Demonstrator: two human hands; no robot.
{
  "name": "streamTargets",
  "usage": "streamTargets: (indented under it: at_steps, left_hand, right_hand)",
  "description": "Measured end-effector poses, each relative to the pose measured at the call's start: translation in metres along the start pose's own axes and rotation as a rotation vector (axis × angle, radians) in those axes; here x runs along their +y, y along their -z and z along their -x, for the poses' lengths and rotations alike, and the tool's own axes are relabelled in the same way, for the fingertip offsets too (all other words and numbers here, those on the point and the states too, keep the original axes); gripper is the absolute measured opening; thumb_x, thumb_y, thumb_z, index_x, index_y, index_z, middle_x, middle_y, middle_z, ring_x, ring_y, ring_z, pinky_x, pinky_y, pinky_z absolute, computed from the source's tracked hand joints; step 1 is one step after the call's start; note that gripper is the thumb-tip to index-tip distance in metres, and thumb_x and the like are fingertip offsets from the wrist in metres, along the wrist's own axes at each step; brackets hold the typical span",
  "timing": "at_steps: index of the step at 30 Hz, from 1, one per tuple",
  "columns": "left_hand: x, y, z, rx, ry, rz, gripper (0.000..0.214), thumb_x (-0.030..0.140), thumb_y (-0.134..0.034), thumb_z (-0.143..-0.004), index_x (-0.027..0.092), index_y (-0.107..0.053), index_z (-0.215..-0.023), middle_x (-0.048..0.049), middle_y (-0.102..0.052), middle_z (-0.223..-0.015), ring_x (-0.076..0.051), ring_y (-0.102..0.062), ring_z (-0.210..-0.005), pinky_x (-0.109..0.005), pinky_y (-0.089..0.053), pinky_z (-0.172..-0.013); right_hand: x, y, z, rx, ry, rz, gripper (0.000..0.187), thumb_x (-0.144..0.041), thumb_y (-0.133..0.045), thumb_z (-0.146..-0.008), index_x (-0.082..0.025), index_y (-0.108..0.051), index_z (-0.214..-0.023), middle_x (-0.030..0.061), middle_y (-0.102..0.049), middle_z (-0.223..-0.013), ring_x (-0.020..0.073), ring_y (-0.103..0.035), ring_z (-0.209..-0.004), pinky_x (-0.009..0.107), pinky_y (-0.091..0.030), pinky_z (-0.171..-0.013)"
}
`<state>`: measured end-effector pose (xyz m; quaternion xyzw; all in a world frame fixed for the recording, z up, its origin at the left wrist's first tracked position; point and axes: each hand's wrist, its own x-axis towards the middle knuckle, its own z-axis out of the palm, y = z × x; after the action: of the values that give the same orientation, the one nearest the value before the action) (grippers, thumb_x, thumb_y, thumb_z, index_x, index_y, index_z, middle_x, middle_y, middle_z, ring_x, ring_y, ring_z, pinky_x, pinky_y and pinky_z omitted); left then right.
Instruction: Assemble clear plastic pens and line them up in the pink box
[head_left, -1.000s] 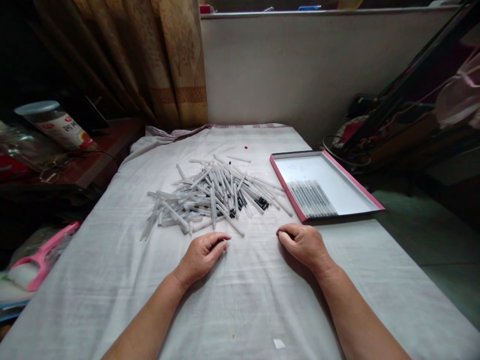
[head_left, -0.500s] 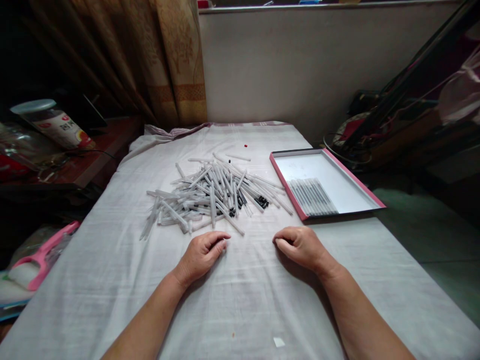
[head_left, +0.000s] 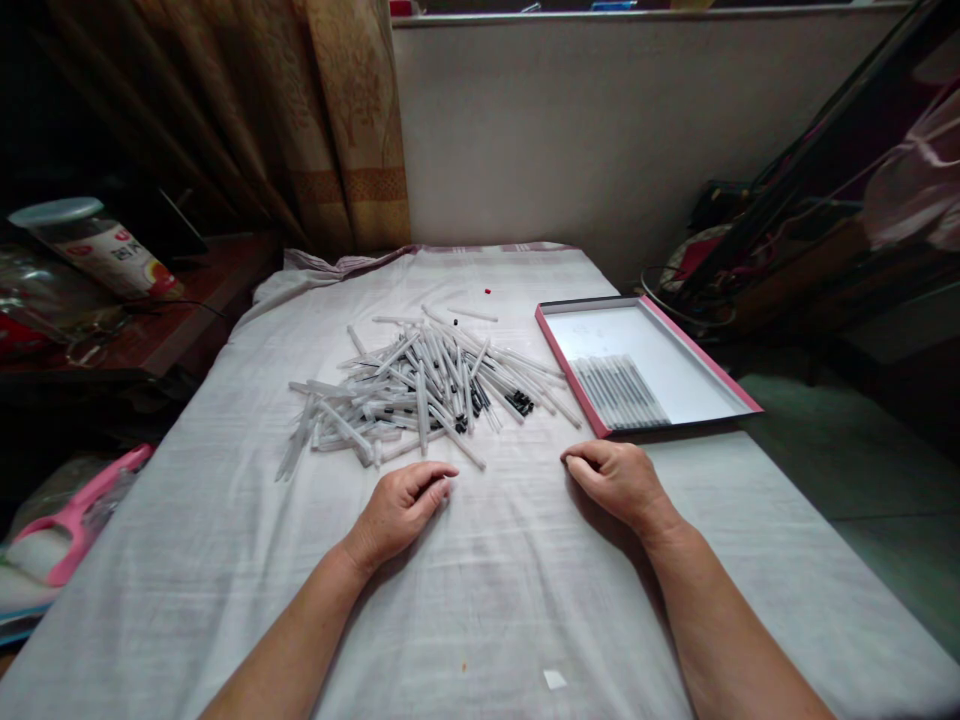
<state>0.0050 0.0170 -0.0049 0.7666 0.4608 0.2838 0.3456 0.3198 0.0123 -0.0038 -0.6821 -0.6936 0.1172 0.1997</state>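
My left hand (head_left: pixel 400 510) rests on the cloth just in front of a loose pile of pen parts (head_left: pixel 420 385). Its fingers are bent, the thumb slightly apart from the forefinger, and nothing shows between them. My right hand (head_left: pixel 616 480) lies closed near the front edge of a shallow pink-rimmed box lid (head_left: pixel 697 385), its thumb against the curled fingers; I see nothing in it. Clear plastic barrels, dark refills and small black pieces make up the pile. Inside the lid, at its near left, a row of pens (head_left: pixel 619 390) lies side by side.
A white cloth covers the table (head_left: pixel 465 600). A red bit (head_left: pixel 487 291) lies beyond the pile, and a white scrap (head_left: pixel 554 680) near the front. Pink-handled scissors (head_left: pixel 82 515) are at the left edge, below a lidded jar (head_left: pixel 97 245). A wall (head_left: pixel 525 140) stands behind.
My right hand has moved a little to the right and away from me, nearer the box lid. My left hand stays in place. The view has shifted slightly.
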Motion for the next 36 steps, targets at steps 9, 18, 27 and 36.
streamTargets:
  at_steps: [9, 18, 27, 36]
  left_hand:
    - [-0.001, 0.0, 0.0, 0.012, -0.003, 0.011, 0.025, 0.029, -0.053, -0.09, 0.019, -0.071, -0.103, -0.0052, -0.075, -0.092, -0.017, -0.069, -0.081, -0.027, -0.054, -0.08]
    - [0.0, 0.0, 0.0, -0.001, 0.021, 0.043, 0.025, 0.03, -0.052, -0.091, 0.018, -0.071, -0.101, -0.0035, -0.072, -0.081, -0.014, -0.066, -0.07, -0.025, -0.052, -0.073]
    - [-0.002, 0.003, 0.002, 0.126, 0.023, 0.062, 0.037, 0.041, -0.042, -0.097, 0.017, -0.068, -0.089, -0.0007, -0.066, -0.067, -0.012, -0.061, -0.058, -0.023, -0.049, -0.061]
    - [-0.007, 0.018, -0.004, 0.354, -0.157, -0.598, 0.024, 0.018, -0.051, -0.091, 0.022, -0.068, -0.107, -0.0058, -0.071, -0.102, -0.022, -0.062, -0.095, -0.032, -0.05, -0.083]
  right_hand:
    - [-0.008, 0.011, 0.004, -0.254, 0.092, -0.231, 0.029, -0.024, -0.048, -0.075, -0.02, -0.075, -0.066, 0.0024, -0.074, -0.064, 0.016, -0.068, -0.061, 0.022, -0.046, -0.059]
    - [0.0, 0.008, 0.0, -0.091, 0.056, -0.074, 0.028, -0.028, -0.049, -0.076, -0.022, -0.075, -0.068, 0.003, -0.075, -0.068, 0.0186, -0.07, -0.065, 0.025, -0.048, -0.061]
    - [0.002, -0.005, -0.002, 0.133, -0.002, -0.114, 0.03, -0.034, -0.05, -0.081, -0.024, -0.078, -0.083, 0.0054, -0.079, -0.086, 0.0236, -0.074, -0.08, 0.031, -0.054, -0.075]
    - [0.0, -0.006, -0.003, 0.123, -0.024, -0.028, 0.031, -0.035, -0.047, -0.084, -0.024, -0.076, -0.086, 0.0051, -0.078, -0.084, 0.0226, -0.073, -0.078, 0.029, -0.052, -0.071]
